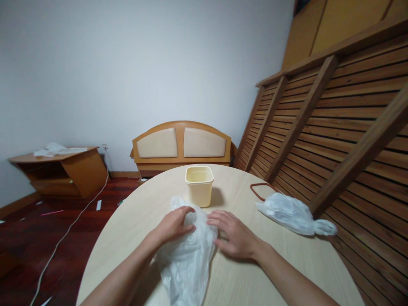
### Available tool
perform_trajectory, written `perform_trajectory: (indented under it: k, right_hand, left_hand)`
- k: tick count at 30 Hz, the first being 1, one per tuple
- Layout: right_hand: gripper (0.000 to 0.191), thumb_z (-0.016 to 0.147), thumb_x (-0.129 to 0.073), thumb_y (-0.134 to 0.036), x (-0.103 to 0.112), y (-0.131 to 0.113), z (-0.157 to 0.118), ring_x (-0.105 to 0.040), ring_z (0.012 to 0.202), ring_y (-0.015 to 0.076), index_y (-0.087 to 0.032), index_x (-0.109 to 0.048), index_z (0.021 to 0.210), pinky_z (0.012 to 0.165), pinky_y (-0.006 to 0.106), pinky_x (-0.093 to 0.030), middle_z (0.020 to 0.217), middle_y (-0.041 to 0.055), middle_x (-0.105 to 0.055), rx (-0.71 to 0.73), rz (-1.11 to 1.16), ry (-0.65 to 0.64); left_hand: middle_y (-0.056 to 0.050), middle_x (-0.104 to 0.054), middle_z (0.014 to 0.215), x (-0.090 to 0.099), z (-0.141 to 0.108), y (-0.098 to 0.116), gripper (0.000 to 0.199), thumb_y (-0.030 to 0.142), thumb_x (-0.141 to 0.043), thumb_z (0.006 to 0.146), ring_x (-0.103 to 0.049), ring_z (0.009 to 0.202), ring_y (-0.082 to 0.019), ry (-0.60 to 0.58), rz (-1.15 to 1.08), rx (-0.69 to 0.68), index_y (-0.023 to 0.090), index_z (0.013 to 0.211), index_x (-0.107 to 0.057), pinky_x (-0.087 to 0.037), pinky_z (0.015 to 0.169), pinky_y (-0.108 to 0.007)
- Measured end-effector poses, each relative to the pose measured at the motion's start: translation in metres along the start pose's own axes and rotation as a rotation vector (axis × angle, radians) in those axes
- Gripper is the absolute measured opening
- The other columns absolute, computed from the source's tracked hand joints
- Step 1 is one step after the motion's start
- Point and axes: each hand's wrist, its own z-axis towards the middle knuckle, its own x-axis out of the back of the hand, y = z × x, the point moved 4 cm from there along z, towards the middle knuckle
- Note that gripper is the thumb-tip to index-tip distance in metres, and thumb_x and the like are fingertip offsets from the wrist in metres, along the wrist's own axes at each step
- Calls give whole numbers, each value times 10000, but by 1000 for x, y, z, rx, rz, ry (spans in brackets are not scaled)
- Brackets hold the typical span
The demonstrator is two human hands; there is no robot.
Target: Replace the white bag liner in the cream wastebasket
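Note:
A thin white plastic bag [188,259] lies stretched lengthwise along the round table, crumpled at its far end. My left hand [174,224] rests on the bag's left side, thumb and forefinger apart, with its other fingers partly hidden. On the opposite side, my right hand [234,234] touches the bag's right edge with fingers extended and spread. Just beyond the bag stands a pale yellow square plastic container [199,191], upright with its top uncovered.
The pale round table [255,263] carries a second, knotted white plastic bag [288,214] and a brown loop-shaped handle [259,185] at right. A slatted wooden panel [296,114] leans beyond. Behind are a headboard [181,144] and a low cabinet [76,172]; a white cable [76,219] crosses the floor.

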Motion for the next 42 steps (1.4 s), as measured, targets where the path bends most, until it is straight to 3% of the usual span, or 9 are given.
perform_trajectory:
  k: [3,6,12,17,22,26,30,35,42]
  right_hand:
    - [536,827,-722,-424,-8,-18,1,-483,1362,285,-228,-616,1315,1158,467,-366,1383,87,-629,78,33,-124]
    - [370,887,-671,-384,-5,-8,-4,-487,1361,285,-239,-678,1227,1151,473,-375,1302,73,-677,5,16,-143]
    - [259,992,-545,-322,17,44,-22,-474,1372,276,-244,-717,1170,1166,499,-366,1331,80,-663,-212,-55,-12]
    - [256,977,-563,-308,26,58,-29,-528,1306,266,-226,-687,1186,1124,475,-413,1309,108,-661,-255,-29,114]
    - [180,941,-596,-378,35,31,-23,-611,1093,257,-218,-639,1009,1006,445,-452,1085,90,-698,-134,30,102]
    - [407,758,-747,-551,35,-2,-16,-599,941,255,-225,-563,917,906,417,-455,983,57,-662,-85,64,43]
    - [308,706,-763,-328,35,-18,-13,-586,906,243,-224,-560,913,859,387,-449,947,42,-647,-153,3,15]
    - [63,813,-592,-173,48,4,-24,-621,911,235,-218,-630,835,877,381,-459,921,59,-690,-196,96,81]
    - [351,880,-615,-544,42,59,-39,-642,722,197,-195,-618,905,658,301,-469,765,29,-697,-576,618,374]
  left_hand:
    - [-120,-703,1269,-7,1,7,457,308,-639,831,-698,1072,-283,9,-117,-37,184,1270,-624,-545,918,-371]
    - [-111,-705,1257,-3,0,13,391,332,-576,888,-697,1064,-256,11,-221,-88,188,1247,-636,-564,832,-333]
    - [-84,-685,1309,9,-9,32,439,397,-686,864,-640,1185,-256,-112,-231,-264,224,1265,-643,-470,1057,-390]
    - [-68,-700,1267,-9,-13,48,420,341,-737,833,-645,1165,-250,-200,-156,-418,242,1235,-664,-468,1031,-353]
    - [-55,-765,971,-21,-6,48,184,223,-558,899,-698,884,-215,-103,-40,-300,209,968,-728,-493,809,-298]
    - [-51,-729,786,-17,2,39,212,312,-520,913,-648,684,-182,56,-147,-150,183,857,-678,-450,640,-267]
    - [-31,-655,687,-13,8,28,295,445,-532,896,-593,620,-158,173,-447,-69,182,776,-595,-412,562,-238]
    - [39,-556,553,-10,13,14,436,617,-634,770,-514,463,-117,106,-780,98,187,790,-564,-357,465,-212]
    - [20,-596,586,-1,14,8,473,643,-663,757,-536,481,-119,195,-741,95,180,779,-571,-395,460,-214]
